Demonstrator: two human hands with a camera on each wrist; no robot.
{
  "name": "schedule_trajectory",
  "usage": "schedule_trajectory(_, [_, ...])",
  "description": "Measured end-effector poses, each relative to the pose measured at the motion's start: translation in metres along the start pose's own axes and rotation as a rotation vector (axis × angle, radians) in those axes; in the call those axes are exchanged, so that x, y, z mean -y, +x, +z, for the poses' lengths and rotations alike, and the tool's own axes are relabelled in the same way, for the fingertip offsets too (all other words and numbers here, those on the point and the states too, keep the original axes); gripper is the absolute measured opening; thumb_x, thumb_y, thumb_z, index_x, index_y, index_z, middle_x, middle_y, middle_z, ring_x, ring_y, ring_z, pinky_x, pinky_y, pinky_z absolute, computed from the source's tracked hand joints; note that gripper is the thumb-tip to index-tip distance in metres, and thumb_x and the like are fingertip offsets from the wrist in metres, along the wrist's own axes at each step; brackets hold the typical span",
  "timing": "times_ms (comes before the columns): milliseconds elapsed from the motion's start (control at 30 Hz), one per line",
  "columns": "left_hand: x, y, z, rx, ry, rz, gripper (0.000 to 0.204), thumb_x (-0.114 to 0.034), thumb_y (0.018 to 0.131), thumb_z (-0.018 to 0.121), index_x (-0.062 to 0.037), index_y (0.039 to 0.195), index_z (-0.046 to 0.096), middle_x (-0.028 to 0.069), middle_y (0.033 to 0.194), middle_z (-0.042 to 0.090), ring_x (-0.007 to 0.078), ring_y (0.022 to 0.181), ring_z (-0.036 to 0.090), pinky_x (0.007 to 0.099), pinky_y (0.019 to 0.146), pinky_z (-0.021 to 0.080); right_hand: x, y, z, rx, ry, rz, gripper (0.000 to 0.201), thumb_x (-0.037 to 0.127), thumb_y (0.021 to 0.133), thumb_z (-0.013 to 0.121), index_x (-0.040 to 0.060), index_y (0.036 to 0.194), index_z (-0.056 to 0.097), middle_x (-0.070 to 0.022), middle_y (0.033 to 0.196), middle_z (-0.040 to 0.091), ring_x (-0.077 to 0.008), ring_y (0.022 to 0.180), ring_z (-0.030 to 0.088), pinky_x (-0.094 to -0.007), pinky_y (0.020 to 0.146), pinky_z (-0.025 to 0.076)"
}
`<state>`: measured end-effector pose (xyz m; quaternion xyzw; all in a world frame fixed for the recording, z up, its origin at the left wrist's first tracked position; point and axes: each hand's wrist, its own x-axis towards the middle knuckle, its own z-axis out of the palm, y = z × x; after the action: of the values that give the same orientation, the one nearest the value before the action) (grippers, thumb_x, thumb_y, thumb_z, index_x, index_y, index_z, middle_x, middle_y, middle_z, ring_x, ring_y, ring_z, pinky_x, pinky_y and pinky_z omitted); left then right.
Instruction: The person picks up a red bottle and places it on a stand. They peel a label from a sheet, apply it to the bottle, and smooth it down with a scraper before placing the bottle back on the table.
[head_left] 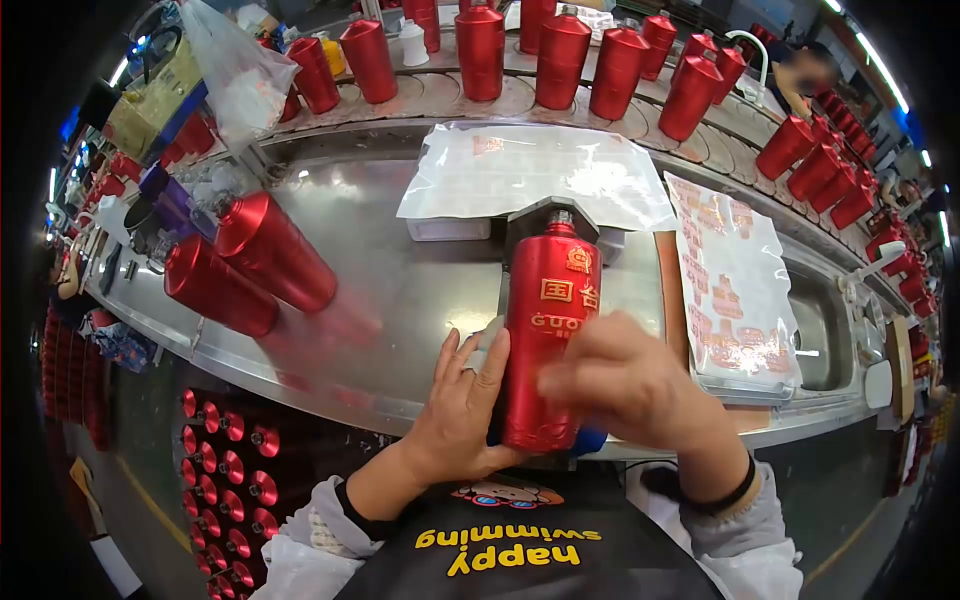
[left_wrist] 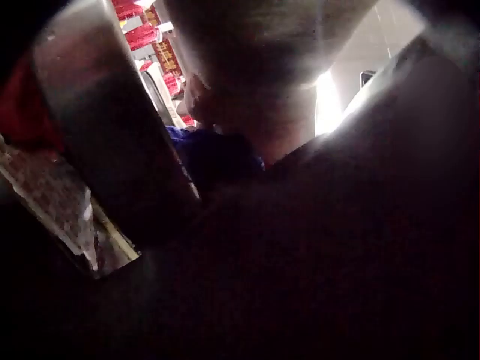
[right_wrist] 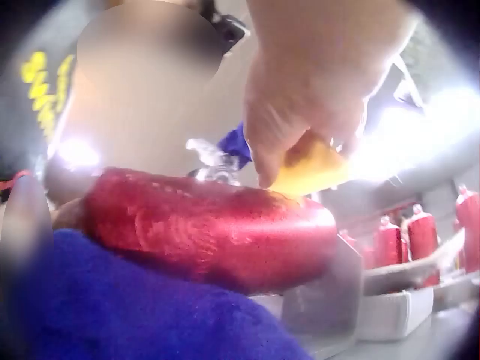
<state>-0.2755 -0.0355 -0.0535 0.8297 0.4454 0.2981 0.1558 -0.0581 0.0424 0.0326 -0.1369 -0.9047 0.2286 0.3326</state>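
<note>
A red bottle [head_left: 537, 395] with gold lettering lies with its neck on a dark holder [head_left: 588, 219]. Along its left side rests my left hand [head_left: 455, 405], fingers mostly straight. Over the bottle is my right hand [head_left: 632, 385], blurred; in the right wrist view this hand [right_wrist: 311, 94] pinches a yellow piece [right_wrist: 311, 176] against the surface of the bottle [right_wrist: 217, 232]. Blue cloth [right_wrist: 135, 300] lies beside and under the bottle. The left wrist view is mostly dark, with a blue patch [left_wrist: 217, 154] showing; the left hand's grip cannot be made out there.
Two red bottles [head_left: 275, 250] lean at the left of the metal table [head_left: 370, 345]. A white sheet [head_left: 540, 170] lies behind the holder, and a red-printed sheet [head_left: 735, 290] beside the sink [head_left: 825, 320]. Several red bottles [head_left: 480, 55] stand on the conveyor [head_left: 430, 90].
</note>
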Motion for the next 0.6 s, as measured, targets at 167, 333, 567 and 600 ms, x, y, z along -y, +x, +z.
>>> schedule_trajectory(167, [0.007,0.002,0.004,-0.077,-0.123,0.077,0.115,-0.066,0.076,0.067,0.0012,0.153,0.016,0.0292,0.138,0.047,0.0488,0.135,0.034,0.065,0.113,0.013,-0.02,-0.03,0.0,-0.269,-0.369,0.18,0.026,0.004,0.072,0.08,0.0078,0.096,0.069,-0.0068,0.08,0.055,-0.0239,0.076,0.057,-0.0366,0.066,0.046])
schedule_trajectory(333, [0.028,0.046,-0.024,0.01,0.044,0.28,0.087,-0.07,0.088,0.046,-0.0107,0.151,0.033,0.0162,0.139,0.052,0.0435,0.139,0.03,0.0637,0.113,0.014,0.01,-0.046,-0.017,-0.136,0.238,0.492,0.013,0.004,0.085,0.071,0.0009,0.096,0.066,-0.008,0.079,0.061,-0.0151,0.069,0.06,-0.0286,0.059,0.046])
schedule_trajectory(567, [0.104,0.128,-0.045,-0.197,0.15,0.162,0.045,-0.045,0.095,0.053,-0.0133,0.125,0.065,0.0127,0.12,0.065,0.0391,0.13,0.045,0.0589,0.109,0.026,-0.028,-0.04,-0.062,-0.331,-0.148,0.529,0.023,-0.006,0.094,0.05,-0.0007,0.115,0.059,-0.0169,0.127,0.061,-0.0193,0.101,0.065,-0.0295,0.083,0.052])
schedule_trajectory(600, [0.127,0.143,-0.047,-0.123,0.259,0.042,0.04,-0.039,0.096,0.053,-0.0136,0.124,0.065,0.0127,0.122,0.065,0.0388,0.131,0.043,0.0565,0.109,0.027,-0.034,-0.039,-0.064,-0.313,-0.18,0.516,0.024,-0.008,0.094,0.049,-0.0014,0.114,0.059,-0.0177,0.131,0.059,-0.0209,0.104,0.065,-0.0304,0.085,0.052])
